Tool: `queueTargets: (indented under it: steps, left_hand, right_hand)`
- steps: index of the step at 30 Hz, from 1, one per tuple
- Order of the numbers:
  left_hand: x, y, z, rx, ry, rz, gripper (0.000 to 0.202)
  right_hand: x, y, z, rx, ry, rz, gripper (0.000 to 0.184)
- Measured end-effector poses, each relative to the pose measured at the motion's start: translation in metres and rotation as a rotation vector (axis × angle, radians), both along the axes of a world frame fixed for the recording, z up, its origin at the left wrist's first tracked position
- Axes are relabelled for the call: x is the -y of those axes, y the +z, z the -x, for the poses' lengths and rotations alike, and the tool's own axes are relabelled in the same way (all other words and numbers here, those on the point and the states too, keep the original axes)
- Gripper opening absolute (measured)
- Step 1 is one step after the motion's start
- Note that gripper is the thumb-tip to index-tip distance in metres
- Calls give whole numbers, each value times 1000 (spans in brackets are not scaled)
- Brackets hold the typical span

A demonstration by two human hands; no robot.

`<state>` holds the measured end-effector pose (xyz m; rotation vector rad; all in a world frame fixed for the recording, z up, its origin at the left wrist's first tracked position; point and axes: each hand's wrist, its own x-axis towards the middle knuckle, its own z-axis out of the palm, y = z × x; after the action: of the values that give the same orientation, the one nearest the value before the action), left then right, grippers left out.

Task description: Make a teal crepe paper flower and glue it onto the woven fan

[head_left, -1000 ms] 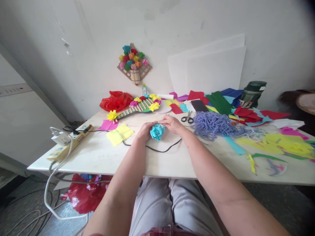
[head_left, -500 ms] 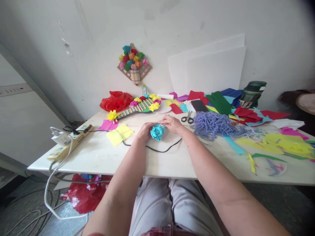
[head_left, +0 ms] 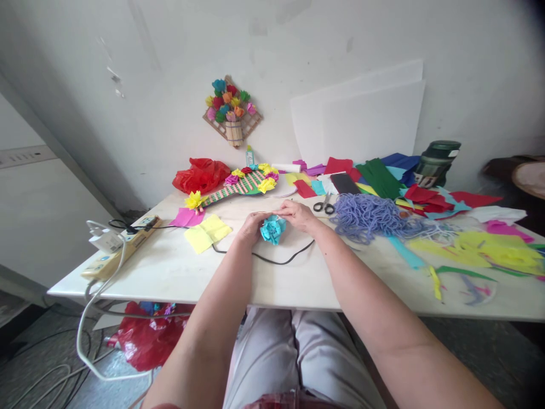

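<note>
A crumpled light-blue paper flower [head_left: 273,229] is held between my two hands above the table, its petals facing me. My left hand [head_left: 252,226] curls round its left and back side. From the right, my right hand [head_left: 295,215] pinches at the flower's back edge, fingertips meeting those of the left. The fingers behind the flower are partly hidden. A black cable [head_left: 284,262] runs across the table just below the flower. To the left lie yellow paper squares [head_left: 208,233], and scissors [head_left: 324,207] rest right of my right hand.
Behind my hands lies a green, guitar-shaped board [head_left: 238,187] with paper flowers. Purple yarn [head_left: 370,216], a dark phone [head_left: 344,184], paper scraps [head_left: 494,250] and a dark green bottle [head_left: 436,163] occupy the right side. A power strip [head_left: 123,247] sits at the left edge.
The blue flower has turned slightly in my fingers, and its petals show a little differently. My hands and arms stay in almost the same place.
</note>
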<state>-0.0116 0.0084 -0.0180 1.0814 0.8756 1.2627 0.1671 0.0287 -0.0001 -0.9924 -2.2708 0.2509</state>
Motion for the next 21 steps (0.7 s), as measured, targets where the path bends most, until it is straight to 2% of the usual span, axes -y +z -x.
queueTargets:
  steps: [10, 21]
  left_hand:
    - [7, 6, -2, 11, -13, -19, 17]
    - [7, 4, -1, -118, -81, -102, 23]
  right_hand:
    - [6, 4, 2, -30, -47, -15, 26]
    - [10, 8, 6, -5, -153, 15, 19]
